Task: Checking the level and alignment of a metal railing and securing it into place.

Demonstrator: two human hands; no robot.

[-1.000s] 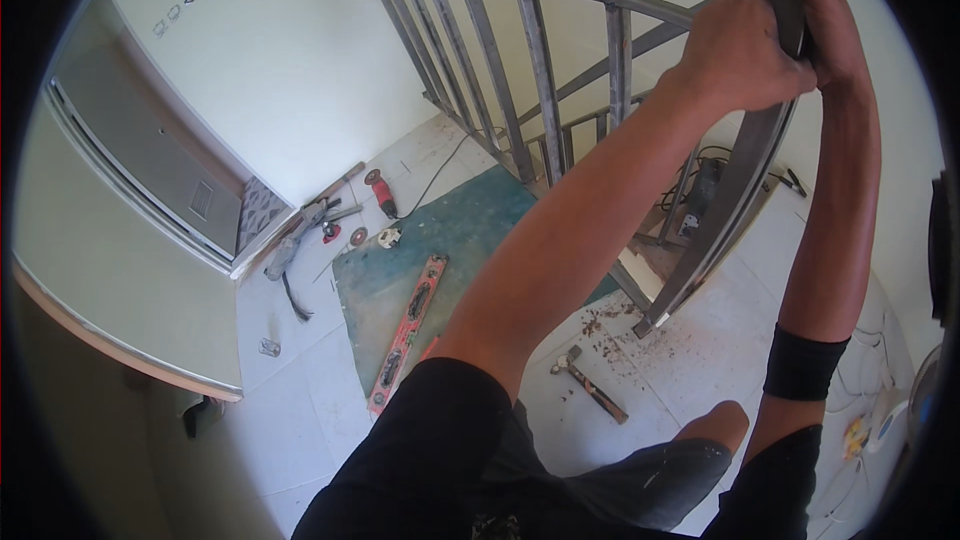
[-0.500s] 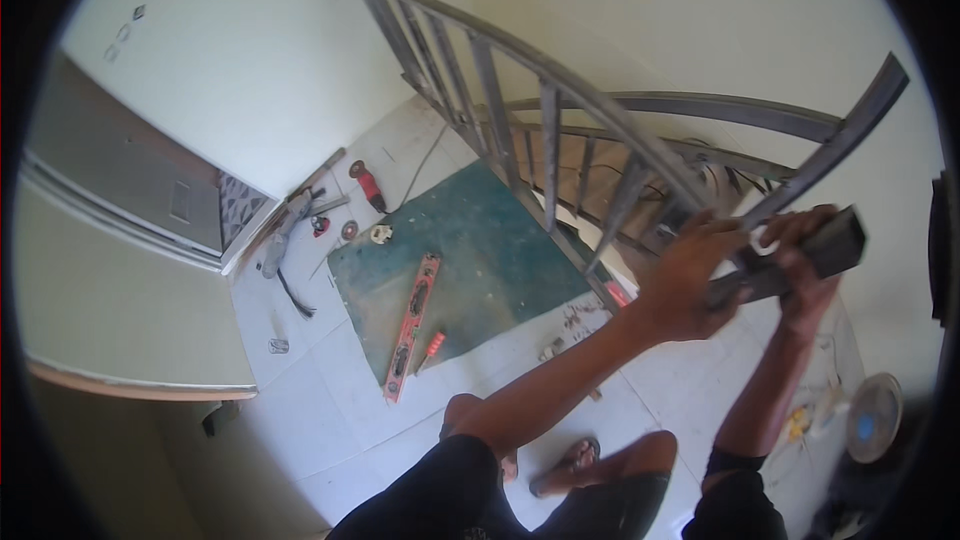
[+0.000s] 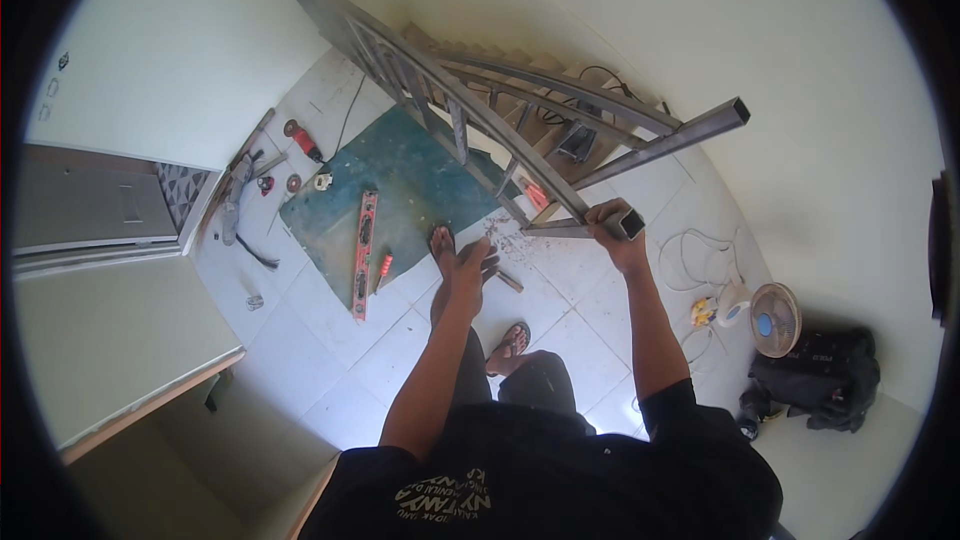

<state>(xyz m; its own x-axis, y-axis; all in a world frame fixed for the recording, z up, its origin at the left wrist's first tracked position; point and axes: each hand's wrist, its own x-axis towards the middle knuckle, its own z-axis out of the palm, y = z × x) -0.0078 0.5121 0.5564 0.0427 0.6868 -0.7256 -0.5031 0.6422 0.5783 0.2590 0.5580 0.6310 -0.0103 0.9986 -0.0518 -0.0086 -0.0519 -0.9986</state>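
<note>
A grey metal stair railing [image 3: 458, 130] with upright bars slants across the upper middle. My right hand [image 3: 619, 248] is wrapped round the railing's square tube near its hollow end. Away from the metal, my left hand [image 3: 470, 275] hangs above my legs with its fingers stretched apart and nothing in it. Below and left of the railing lies a green mat [image 3: 420, 195]. On it are a red spirit level [image 3: 364, 250] and a red-handled screwdriver [image 3: 385, 266].
A red angle grinder [image 3: 303, 139], cutting discs and a grey power tool [image 3: 236, 202] lie by the left wall. Behind the railing, wooden stairs [image 3: 480, 48] descend. At right stand a fan [image 3: 775, 320] and a black bag [image 3: 822, 380]; a white cable [image 3: 668, 262] loops on the tiles.
Both hands were on the railing's tube at the right. My left hand has let go and dropped leftward. The railing now appears lower and farther left, with my right hand still holding it.
</note>
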